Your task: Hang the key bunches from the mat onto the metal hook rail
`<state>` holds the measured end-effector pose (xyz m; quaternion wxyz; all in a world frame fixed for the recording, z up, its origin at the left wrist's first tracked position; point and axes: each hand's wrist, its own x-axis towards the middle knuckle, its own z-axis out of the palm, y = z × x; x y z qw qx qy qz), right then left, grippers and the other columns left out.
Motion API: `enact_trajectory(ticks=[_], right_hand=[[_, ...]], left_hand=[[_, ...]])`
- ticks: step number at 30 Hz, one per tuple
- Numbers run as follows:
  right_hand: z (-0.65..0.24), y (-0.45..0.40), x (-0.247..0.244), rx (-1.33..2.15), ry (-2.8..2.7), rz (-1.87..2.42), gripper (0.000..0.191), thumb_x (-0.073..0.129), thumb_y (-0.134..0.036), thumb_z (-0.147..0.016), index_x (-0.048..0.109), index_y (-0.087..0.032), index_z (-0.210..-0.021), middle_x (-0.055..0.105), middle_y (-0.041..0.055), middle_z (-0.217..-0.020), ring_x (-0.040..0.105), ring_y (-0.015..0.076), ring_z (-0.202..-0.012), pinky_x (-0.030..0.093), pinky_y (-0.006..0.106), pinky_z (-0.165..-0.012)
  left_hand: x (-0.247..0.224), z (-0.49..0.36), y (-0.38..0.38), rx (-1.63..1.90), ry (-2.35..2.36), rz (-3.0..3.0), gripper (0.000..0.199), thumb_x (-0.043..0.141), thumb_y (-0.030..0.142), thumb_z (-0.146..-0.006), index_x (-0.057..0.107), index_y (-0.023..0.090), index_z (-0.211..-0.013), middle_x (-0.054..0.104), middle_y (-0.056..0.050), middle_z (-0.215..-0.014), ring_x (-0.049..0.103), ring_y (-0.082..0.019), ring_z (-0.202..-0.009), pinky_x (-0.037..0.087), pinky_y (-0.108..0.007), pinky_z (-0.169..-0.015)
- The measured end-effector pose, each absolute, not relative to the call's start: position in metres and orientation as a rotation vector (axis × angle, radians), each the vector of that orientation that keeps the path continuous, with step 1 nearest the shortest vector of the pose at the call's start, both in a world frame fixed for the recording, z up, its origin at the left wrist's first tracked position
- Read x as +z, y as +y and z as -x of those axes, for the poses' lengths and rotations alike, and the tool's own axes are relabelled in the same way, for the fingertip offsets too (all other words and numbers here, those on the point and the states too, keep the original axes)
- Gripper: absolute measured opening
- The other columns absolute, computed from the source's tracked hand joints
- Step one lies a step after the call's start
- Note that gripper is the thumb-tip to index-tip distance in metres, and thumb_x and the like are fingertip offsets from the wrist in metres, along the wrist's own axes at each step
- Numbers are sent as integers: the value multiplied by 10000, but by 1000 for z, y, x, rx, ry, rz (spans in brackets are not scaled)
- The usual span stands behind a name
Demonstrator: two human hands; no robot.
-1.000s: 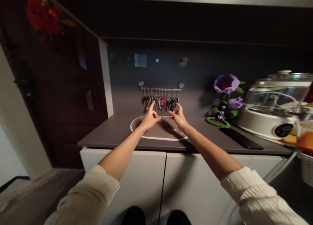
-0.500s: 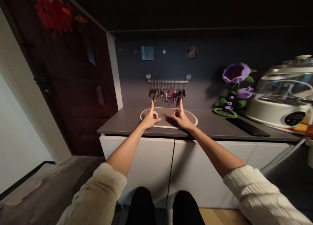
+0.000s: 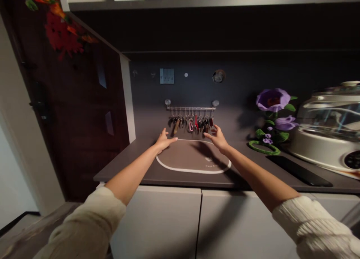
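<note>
My left hand [image 3: 165, 140] is over the left end of a brown oval mat [image 3: 182, 159] with a white rim, its thumb and fingers apart and holding nothing. Over the mat's right end, my right hand [image 3: 218, 137] reaches toward the wall with spread fingers, also holding nothing. Between and beyond both hands, a clear rail [image 3: 191, 109] is fixed on the dark wall. Several key bunches hang from its hooks, among them a brown strap [image 3: 177, 126], a pink carabiner [image 3: 191, 125] and a red key fob [image 3: 196, 121]. My right fingertips appear close to the rightmost keys; I cannot tell whether they touch.
On the right of the grey counter [image 3: 118, 165] stand purple crocheted flowers [image 3: 273, 100], a black phone [image 3: 299, 171] and a white appliance with a clear cover [image 3: 323, 139]. A shelf [image 3: 213, 30] overhangs the counter. A dark door [image 3: 81, 131] is at left.
Both hands have opened from a thumb-and-finger ring with one finger raised. They have moved slightly apart and toward the wall. The view has tilted up and come nearer the counter.
</note>
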<state>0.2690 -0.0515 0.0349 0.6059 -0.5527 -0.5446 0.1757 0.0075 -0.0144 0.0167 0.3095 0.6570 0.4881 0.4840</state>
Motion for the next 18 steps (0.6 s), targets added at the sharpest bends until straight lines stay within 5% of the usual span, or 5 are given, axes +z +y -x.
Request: enact_trajectory(ticks=[6, 13, 18], right_hand=[[-300, 3, 58, 463, -1084, 1336, 943, 761, -418, -470, 314, -177, -1265, 387, 172, -1299, 422, 244, -1155, 396, 340, -907], [-287, 22, 68, 714, -1029, 1187, 711, 733, -388, -546, 364, -245, -1137, 536, 64, -1144, 554, 168, -917, 463, 275, -733], [-272, 40, 60, 740, -1038, 1088, 649, 641, -485, -620, 305, -285, -1139, 549, 31, -1078, 568, 141, -793, 467, 253, -625]], left_hand=[[46, -23, 45, 1390, 1361, -1681, 910, 756, 385, -507, 303, 162, -1264, 371, -169, -1322, 346, -249, -1227, 347, -327, -938], [51, -53, 83, 1498, 887, -1333, 597, 789, 309, -475, 474, 172, -964, 610, -59, -887, 579, -142, -788, 443, -264, -726], [52, -74, 81, 1460, 755, -1214, 493, 695, 418, -607, 453, 235, -995, 591, -38, -928, 572, -115, -710, 447, -253, -666]])
